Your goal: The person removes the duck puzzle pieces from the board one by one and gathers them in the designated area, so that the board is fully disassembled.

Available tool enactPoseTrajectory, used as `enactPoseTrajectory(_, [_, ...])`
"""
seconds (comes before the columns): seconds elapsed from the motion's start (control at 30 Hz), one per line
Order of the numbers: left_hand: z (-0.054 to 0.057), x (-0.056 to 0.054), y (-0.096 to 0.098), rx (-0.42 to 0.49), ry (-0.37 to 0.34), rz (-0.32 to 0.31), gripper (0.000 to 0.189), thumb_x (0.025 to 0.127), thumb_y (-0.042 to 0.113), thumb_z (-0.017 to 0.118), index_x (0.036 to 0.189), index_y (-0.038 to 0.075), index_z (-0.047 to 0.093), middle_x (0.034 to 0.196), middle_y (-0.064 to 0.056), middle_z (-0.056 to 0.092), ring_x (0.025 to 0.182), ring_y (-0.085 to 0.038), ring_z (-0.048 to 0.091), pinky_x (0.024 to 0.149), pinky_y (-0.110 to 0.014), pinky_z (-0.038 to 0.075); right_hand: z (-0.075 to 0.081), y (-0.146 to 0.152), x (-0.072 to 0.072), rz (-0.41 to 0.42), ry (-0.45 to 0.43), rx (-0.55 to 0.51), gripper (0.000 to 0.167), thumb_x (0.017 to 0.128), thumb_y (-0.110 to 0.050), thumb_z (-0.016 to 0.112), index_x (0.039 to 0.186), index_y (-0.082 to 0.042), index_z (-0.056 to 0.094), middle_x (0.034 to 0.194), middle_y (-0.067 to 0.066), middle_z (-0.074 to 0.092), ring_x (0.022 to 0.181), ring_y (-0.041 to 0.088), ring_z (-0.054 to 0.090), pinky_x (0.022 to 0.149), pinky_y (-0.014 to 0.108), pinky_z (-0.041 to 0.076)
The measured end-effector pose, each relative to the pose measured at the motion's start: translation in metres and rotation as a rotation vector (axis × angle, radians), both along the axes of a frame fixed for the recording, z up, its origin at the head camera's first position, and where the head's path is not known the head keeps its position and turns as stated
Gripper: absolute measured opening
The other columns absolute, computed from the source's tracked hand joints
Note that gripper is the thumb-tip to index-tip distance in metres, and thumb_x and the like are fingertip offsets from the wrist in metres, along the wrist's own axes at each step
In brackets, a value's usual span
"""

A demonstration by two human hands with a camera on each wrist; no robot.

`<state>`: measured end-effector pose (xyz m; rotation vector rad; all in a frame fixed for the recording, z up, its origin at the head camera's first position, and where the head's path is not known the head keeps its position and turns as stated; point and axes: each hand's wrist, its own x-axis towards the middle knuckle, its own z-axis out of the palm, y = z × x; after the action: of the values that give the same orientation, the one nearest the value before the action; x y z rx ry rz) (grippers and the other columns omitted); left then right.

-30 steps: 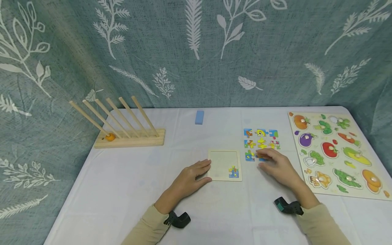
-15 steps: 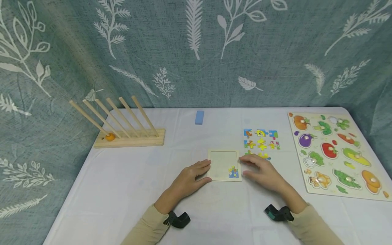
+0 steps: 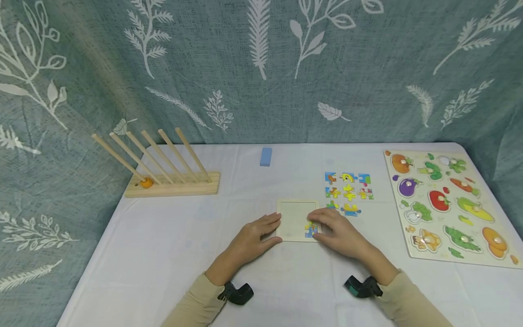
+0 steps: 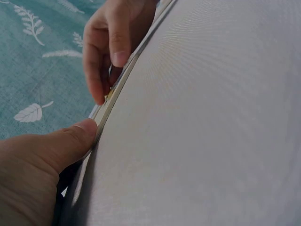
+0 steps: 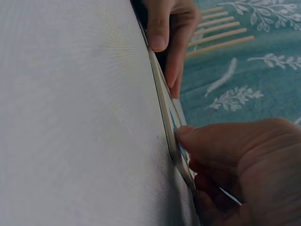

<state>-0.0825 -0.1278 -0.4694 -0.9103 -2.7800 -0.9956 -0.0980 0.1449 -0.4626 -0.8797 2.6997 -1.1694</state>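
Observation:
In the head view, a shallow square wooden puzzle tray lies on the table, with one jigsaw piece in its near right corner. My left hand rests against the tray's left side. Its fingers are extended, and in the left wrist view the left thumb touches the tray's edge. My right hand reaches over the tray's right rim, thumb and fingertips on either side of the corner piece. The right wrist view shows the right thumb at that blue piece. Right of the tray, loose jigsaw pieces lie in rows.
A vegetable peg board takes up the table's right side. At the left stands a wooden rack with slanted rods and an orange bead. A blue block lies near the far edge, before a leafy curtain.
My right hand has moved left from the loose pieces, past the tray's right rim, to the piece in the corner. My left hand has stayed at the tray's left side.

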Motion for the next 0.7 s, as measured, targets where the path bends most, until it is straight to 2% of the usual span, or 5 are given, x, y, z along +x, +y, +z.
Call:
enactPoseTrajectory(0.1, [0.0003,-0.0002,-0.0001,0.000,0.003,-0.001,0.050,0.084,0.026,0.072,0.125,0.000,0.060,0.135,-0.008,0.056,0.127,-0.024,0.051,0.105,-0.038,0.045,0.0005,0.0001,0.0006,0.028,0.033,0.038,0.037,0.086,-0.014,0.069,0.122,-0.005,0.062,0.127,0.008,0.057,0.121,0.030,0.050,0.100,0.051,0.045])
enactPoseTrajectory(0.27, [0.0004,-0.0005,0.0004,-0.001,0.004,-0.003,0.050,0.084,0.026,0.072,0.125,-0.001,0.060,0.135,-0.008,0.056,0.127,-0.024,0.051,0.105,-0.038,0.045,-0.0005,0.0001,0.0009,0.039,0.054,0.033,0.036,0.084,-0.012,0.070,0.119,-0.004,0.063,0.126,0.007,0.057,0.121,0.029,0.049,0.101,0.050,0.044])
enactPoseTrajectory(0.53, [0.0002,-0.0004,0.0004,-0.001,0.008,-0.010,0.050,0.084,0.025,0.072,0.125,-0.001,0.060,0.135,-0.009,0.056,0.127,-0.025,0.051,0.105,-0.039,0.045,0.0013,0.0003,0.0040,-0.004,-0.021,-0.012,0.039,0.082,-0.012,0.074,0.118,-0.012,0.060,0.120,0.001,0.060,0.117,0.022,0.052,0.100,0.045,0.045])
enactPoseTrajectory(0.7, [0.0002,-0.0009,0.0001,0.004,0.019,-0.014,0.050,0.083,0.025,0.072,0.124,-0.002,0.061,0.134,-0.010,0.057,0.126,-0.024,0.052,0.106,-0.038,0.044,0.0014,0.0011,0.0042,0.006,-0.035,-0.035,0.043,0.081,-0.013,0.075,0.122,-0.013,0.060,0.119,-0.002,0.062,0.115,0.019,0.054,0.099,0.042,0.046])
